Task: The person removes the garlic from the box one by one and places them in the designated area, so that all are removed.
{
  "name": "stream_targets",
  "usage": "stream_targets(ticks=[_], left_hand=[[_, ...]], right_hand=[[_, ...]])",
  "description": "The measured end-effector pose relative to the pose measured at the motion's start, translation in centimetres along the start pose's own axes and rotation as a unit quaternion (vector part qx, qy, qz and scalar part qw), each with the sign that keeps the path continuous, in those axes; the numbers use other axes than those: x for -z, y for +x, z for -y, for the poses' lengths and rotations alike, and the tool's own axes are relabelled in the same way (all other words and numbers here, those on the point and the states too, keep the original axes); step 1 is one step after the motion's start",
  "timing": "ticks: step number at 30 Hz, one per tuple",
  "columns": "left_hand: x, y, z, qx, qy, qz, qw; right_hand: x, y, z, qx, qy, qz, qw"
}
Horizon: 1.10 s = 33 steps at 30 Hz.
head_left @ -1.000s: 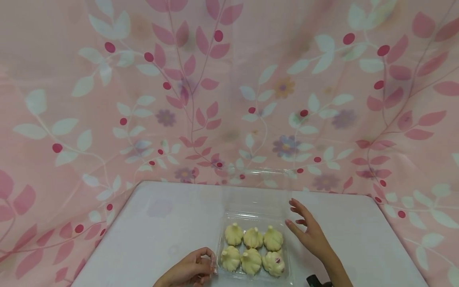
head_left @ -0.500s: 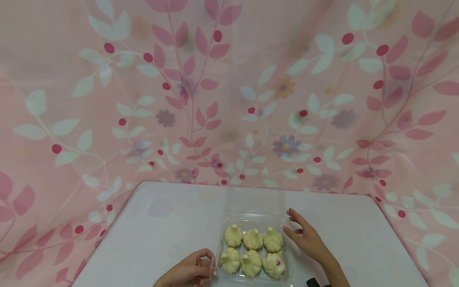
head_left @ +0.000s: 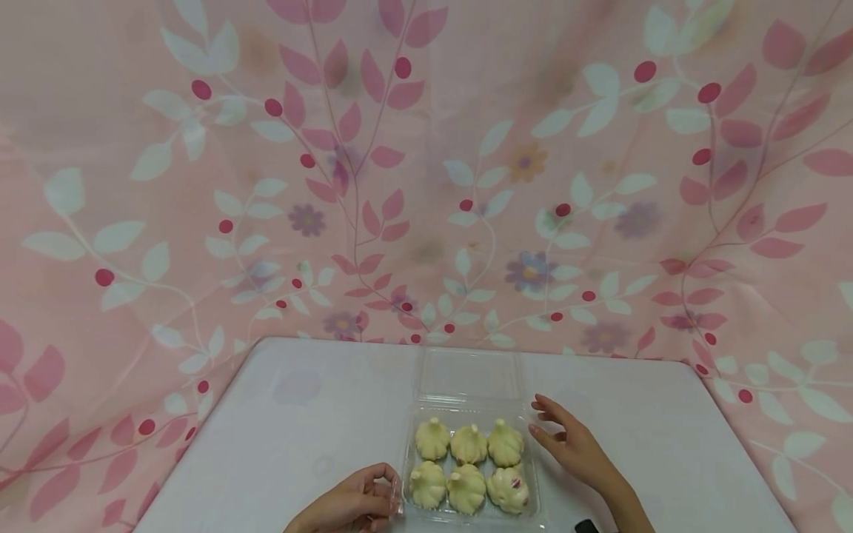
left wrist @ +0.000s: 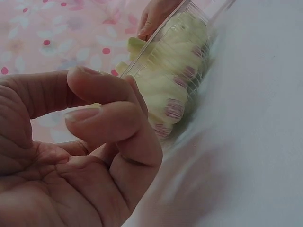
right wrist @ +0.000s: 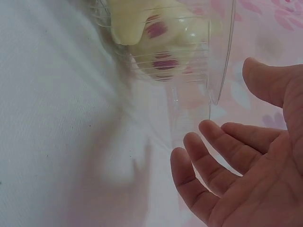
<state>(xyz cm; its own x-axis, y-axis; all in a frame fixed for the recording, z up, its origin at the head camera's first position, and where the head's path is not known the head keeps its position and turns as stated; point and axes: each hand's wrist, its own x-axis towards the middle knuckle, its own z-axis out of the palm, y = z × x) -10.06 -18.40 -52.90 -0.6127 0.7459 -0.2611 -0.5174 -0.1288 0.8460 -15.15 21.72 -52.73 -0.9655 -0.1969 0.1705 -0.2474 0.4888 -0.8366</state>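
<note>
- On the table [head_left: 300,429], from the head view: box [head_left: 470,465] with six buns [head_left: 469,443], lid [head_left: 469,374] now dropped flat behind it, no longer standing as a second ago. Right hand [head_left: 574,444] drawn lower, just beside the box's right edge, fingers spread and holding nothing; left hand [head_left: 349,505] curled at the near left corner.
- At the left wrist: fingers [left wrist: 109,109] curled, thumb to forefinger, against the box [left wrist: 175,75] rim; an actual pinch not clear.
- At the right wrist: fingers [right wrist: 213,156] loose and apart, box [right wrist: 180,52] edge near, untouched.
</note>
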Motion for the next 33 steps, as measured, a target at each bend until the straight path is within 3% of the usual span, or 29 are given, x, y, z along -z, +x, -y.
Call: stream_targets(ticks=[12, 20, 33], left_hand=[[0.1, 0.1, 0.0, 0.002, -0.006, 0.005, 1.0], [0.1, 0.1, 0.1, 0.004, -0.011, 0.009, 0.9999], [0.1, 0.0, 0.0, 0.01, -0.003, -0.001, 0.9999]], right_hand=[[0.5, -0.4, 0.5, 0.032, -0.009, -0.018, 0.999], [1.4, -1.5, 5.5, 0.048, -0.019, -0.036, 0.998], [1.5, -2.5, 6.1, 0.121, -0.034, -0.006, 0.992]])
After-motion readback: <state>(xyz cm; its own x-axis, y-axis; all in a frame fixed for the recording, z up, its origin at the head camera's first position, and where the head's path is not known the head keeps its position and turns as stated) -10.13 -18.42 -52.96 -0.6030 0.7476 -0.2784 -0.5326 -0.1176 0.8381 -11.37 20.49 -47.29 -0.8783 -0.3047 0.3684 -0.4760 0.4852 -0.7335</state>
